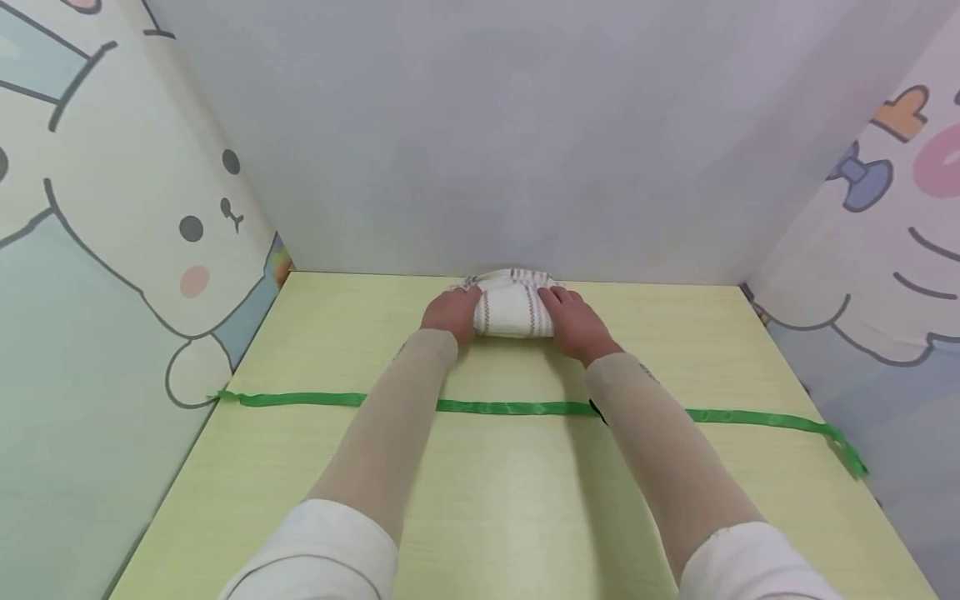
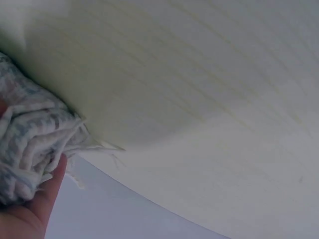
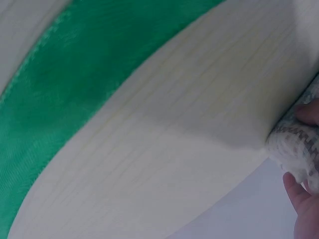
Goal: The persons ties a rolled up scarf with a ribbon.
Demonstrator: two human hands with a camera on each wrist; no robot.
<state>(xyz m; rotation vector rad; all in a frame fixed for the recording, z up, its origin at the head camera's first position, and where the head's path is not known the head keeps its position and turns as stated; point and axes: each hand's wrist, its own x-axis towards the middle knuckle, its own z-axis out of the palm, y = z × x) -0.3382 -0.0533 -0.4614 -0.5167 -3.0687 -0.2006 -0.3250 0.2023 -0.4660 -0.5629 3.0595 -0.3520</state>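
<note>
A white towel (image 1: 513,304) with dark and pinkish stripes lies folded into a thick roll at the far edge of the table, close to the back wall. At its left end my left hand (image 1: 452,315) grips it, thumb on the near side. My right hand (image 1: 577,325) holds the opposite end in the same way. In the left wrist view the rolled layers and loose fringe of the towel (image 2: 30,129) show, with fingers (image 2: 50,199) curled about the end. The right wrist view catches the other end of the towel (image 3: 294,142) between thumb and fingers.
A green ribbon (image 1: 517,407) runs across the pale wood-grain table (image 1: 510,508) from side to side, beneath both forearms. Behind the table stands a plain grey wall (image 1: 495,142). Cartoon-printed panels (image 1: 135,217) close off the left and right sides.
</note>
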